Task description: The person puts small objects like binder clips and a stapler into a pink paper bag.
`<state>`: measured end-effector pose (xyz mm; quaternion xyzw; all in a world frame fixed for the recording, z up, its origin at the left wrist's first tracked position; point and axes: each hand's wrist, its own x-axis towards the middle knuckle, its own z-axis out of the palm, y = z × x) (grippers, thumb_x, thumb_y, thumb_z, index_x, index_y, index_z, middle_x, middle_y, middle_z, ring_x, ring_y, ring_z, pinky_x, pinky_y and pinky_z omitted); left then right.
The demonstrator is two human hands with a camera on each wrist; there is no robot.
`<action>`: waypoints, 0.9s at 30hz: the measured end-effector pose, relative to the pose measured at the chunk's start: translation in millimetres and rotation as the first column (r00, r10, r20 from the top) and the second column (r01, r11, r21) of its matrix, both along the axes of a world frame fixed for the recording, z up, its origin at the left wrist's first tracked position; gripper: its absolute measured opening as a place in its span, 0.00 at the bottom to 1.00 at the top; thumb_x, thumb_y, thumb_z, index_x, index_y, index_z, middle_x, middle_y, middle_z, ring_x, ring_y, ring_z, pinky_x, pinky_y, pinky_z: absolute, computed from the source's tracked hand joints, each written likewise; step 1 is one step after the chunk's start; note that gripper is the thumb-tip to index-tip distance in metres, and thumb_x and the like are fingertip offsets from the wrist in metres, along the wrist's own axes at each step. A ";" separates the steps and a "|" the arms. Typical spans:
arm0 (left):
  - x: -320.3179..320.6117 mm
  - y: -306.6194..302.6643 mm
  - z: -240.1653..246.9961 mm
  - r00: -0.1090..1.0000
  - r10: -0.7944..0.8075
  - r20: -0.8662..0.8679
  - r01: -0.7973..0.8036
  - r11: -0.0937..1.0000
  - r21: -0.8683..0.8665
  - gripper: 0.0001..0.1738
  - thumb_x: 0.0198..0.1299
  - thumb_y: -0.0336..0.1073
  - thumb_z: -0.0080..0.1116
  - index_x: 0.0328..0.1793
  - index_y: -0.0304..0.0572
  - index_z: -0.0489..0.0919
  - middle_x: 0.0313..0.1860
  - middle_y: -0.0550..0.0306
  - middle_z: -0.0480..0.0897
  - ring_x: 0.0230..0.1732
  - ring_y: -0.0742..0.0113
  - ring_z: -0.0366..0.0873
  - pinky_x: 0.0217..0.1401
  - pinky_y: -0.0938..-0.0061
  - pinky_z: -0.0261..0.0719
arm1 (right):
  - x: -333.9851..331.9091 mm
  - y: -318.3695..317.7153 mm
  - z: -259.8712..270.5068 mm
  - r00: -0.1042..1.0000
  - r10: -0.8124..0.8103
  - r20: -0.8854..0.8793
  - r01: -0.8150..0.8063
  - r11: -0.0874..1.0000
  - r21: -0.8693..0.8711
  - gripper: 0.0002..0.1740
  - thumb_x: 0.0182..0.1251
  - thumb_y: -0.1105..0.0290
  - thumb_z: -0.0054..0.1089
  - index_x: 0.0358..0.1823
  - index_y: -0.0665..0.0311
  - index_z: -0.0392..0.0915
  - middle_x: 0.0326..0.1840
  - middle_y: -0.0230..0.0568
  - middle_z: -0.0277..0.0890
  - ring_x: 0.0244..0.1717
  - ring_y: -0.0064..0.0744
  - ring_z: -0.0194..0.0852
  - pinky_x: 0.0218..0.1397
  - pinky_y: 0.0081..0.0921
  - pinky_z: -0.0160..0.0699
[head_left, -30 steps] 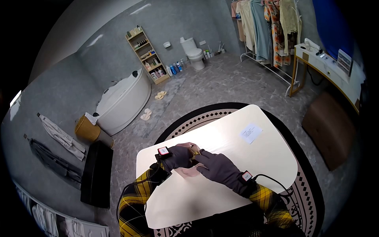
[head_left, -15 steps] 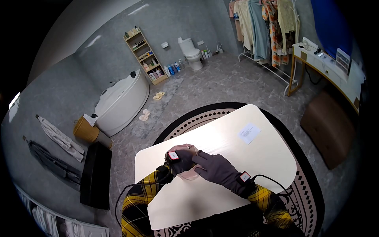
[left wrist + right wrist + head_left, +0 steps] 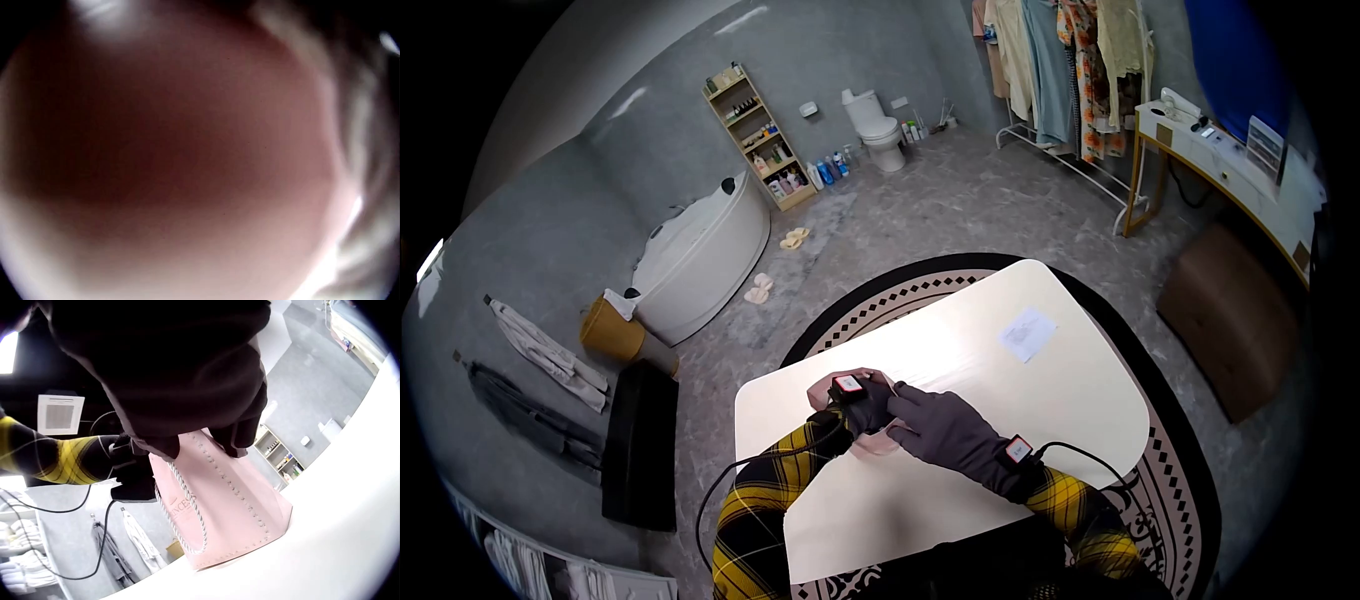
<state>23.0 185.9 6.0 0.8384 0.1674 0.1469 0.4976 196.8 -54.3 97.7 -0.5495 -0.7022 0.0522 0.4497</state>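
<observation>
A pink paper gift bag with a twisted white rope handle stands on the white table. My gloved right hand pinches its top edge, with thumb and fingers on either side of the rim in the right wrist view. My gloved left hand reaches down into the bag's mouth, and its fingers are hidden. Blurred pink bag wall fills most of the left wrist view. Whether the left hand holds anything inside, I cannot tell.
A printed white paper lies on the table's far right part. Cables run from both wrist cameras along the sleeves. Beyond the table are a bathtub, a shelf rack, a clothes rack and a brown seat.
The left hand has moved right and deeper into the gift bag, whose mouth now spreads around the wrist. The right hand keeps its hold on the rim.
</observation>
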 end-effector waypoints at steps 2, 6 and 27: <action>6.5 -21.1 32.7 0.999 -0.017 0.034 0.019 0.998 -0.062 0.15 0.68 0.42 0.60 0.51 0.37 0.82 0.44 0.57 0.87 0.45 0.67 0.85 0.52 0.70 0.82 | -0.3 1.1 -2.7 1.000 0.000 0.003 0.000 1.000 0.013 0.12 0.68 0.65 0.68 0.45 0.64 0.76 0.43 0.47 0.79 0.32 0.51 0.82 0.33 0.41 0.82; 14.2 -45.7 73.7 0.998 -0.027 0.049 0.027 1.000 0.008 0.14 0.62 0.44 0.64 0.45 0.40 0.84 0.39 0.59 0.86 0.38 0.67 0.84 0.46 0.71 0.81 | -0.4 0.4 -3.1 0.998 -0.016 0.063 0.015 1.000 0.003 0.12 0.68 0.65 0.68 0.44 0.63 0.76 0.45 0.48 0.79 0.32 0.51 0.82 0.33 0.40 0.82; 2.0 56.8 -71.8 0.949 0.309 0.055 -0.214 0.765 -0.608 0.09 0.69 0.32 0.59 0.48 0.39 0.88 0.43 0.57 0.90 0.45 0.66 0.87 0.56 0.70 0.83 | -0.6 2.1 -2.6 0.999 -0.036 0.026 0.035 0.998 0.053 0.14 0.67 0.64 0.69 0.46 0.63 0.77 0.43 0.48 0.80 0.29 0.53 0.82 0.32 0.43 0.83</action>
